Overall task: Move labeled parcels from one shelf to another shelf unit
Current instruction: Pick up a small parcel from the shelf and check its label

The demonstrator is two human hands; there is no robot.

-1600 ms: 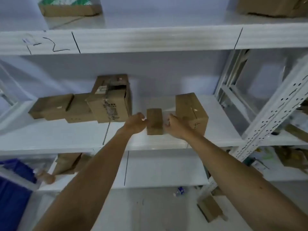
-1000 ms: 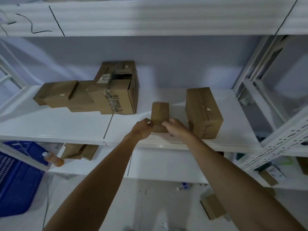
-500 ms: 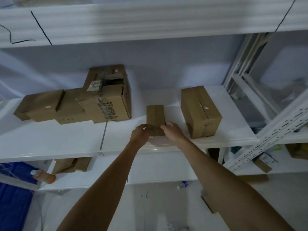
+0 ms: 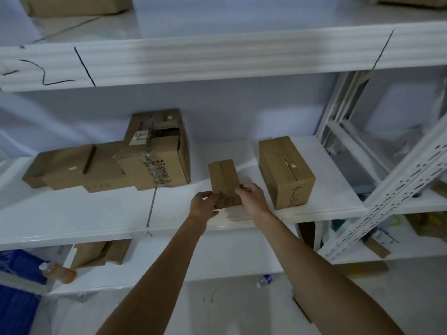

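Parcel: small box point(image 4: 223, 180) stood on the middle shelf point(image 4: 96, 213), between bigger boxes.
Hands: left point(image 4: 202, 204) and right point(image 4: 251, 195) pinched its near corners (equally close).
Axis: long side ran away from the person.

storeroom / small warehouse, white steel shelving point(image 4: 72, 221) with perforated uprights point(image 4: 396, 189), taped cardboard parcels point(image 4: 154, 163), marker-drawn bay lines on shelf edge point(image 4: 84, 66)

1. A small brown cardboard parcel point(image 4: 223, 178), taped along its top seam, lies flat near the front edge of the white middle shelf point(image 4: 72, 218).
2. It sits between a larger taped box point(image 4: 158, 160) and another brown box point(image 4: 285, 171).
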